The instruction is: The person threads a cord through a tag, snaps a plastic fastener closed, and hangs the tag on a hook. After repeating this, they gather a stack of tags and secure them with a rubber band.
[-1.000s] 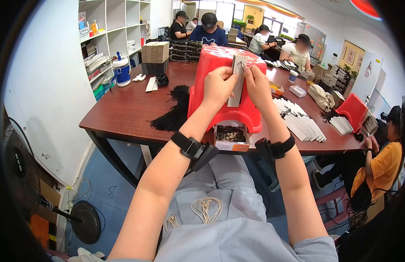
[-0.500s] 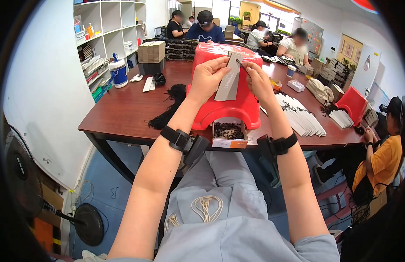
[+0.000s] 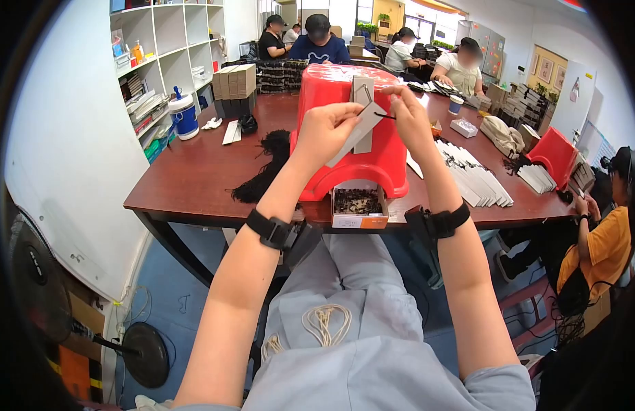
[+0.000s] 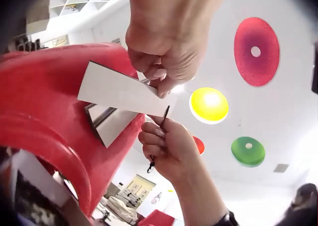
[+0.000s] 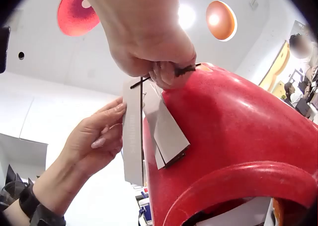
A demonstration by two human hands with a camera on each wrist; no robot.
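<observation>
My left hand point(image 3: 323, 133) pinches a long pale hang tag point(image 4: 117, 88) near its upper end. A black cord point(image 3: 386, 116) passes through the tag's top, and my right hand point(image 3: 411, 122) pinches that cord between thumb and fingers. The held tag tilts in front of a red plastic stool point(image 3: 393, 168) standing on the table. Behind it, more tags point(image 5: 166, 129) hang against the stool's side. In the right wrist view, dark cord shows bunched within the right fingers.
Under the stool's arch sits a small box point(image 3: 359, 222) of black bits. Black cords point(image 3: 266, 171) lie in a heap on the table's left. Fanned white tags point(image 3: 471, 181) spread on the right. Boxes point(image 3: 235, 82) and a blue-white jug point(image 3: 185, 116) stand farther back. Several people sit around.
The held tag has come away from the stool's front and tilted, leaving another tag visible behind. My right hand has drawn the cord out to the right of the tag.
</observation>
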